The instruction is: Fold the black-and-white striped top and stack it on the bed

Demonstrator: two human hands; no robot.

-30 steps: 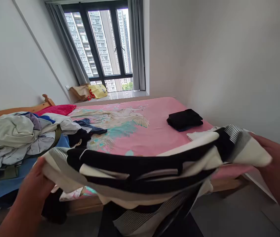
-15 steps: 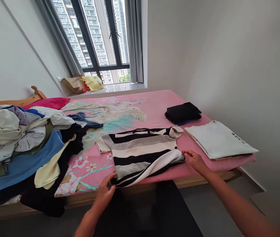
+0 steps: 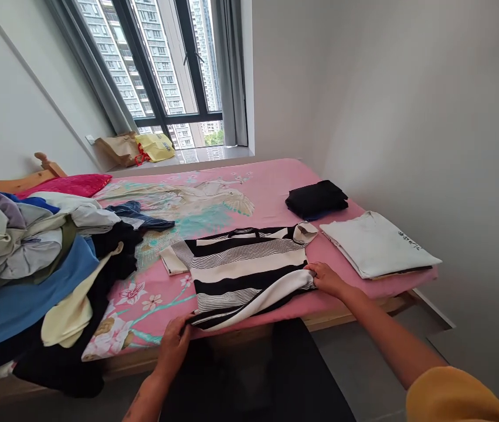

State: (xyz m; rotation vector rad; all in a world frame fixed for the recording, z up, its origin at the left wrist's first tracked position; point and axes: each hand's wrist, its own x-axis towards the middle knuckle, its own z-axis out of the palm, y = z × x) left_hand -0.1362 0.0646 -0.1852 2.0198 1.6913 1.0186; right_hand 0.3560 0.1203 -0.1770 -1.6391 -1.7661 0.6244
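A black-and-cream striped short-sleeved shirt [image 3: 244, 258] lies spread on the bed, its collar toward the window and its lower edge nearest me. My left hand [image 3: 175, 343] pinches the near left corner of the hem at the mattress edge. At the lower right side, my right hand [image 3: 327, 278] is closed on the shirt, fingers over the cloth. Between my hands the hem is turned up, so a plain cream band of fabric shows. Both thumbs are partly hidden.
Left on the bed is a heap of clothes [image 3: 33, 252]. Folded black clothing [image 3: 316, 199] and a folded white garment [image 3: 376, 246] lie to the right. The pink bedsheet [image 3: 275, 176] covers the mattress. Bags [image 3: 155, 146] stand on the windowsill.
My right hand has moved slightly inward over the shirt's lower right side. The view has shifted a little to the right, and a yellow sleeve now shows on my right arm.
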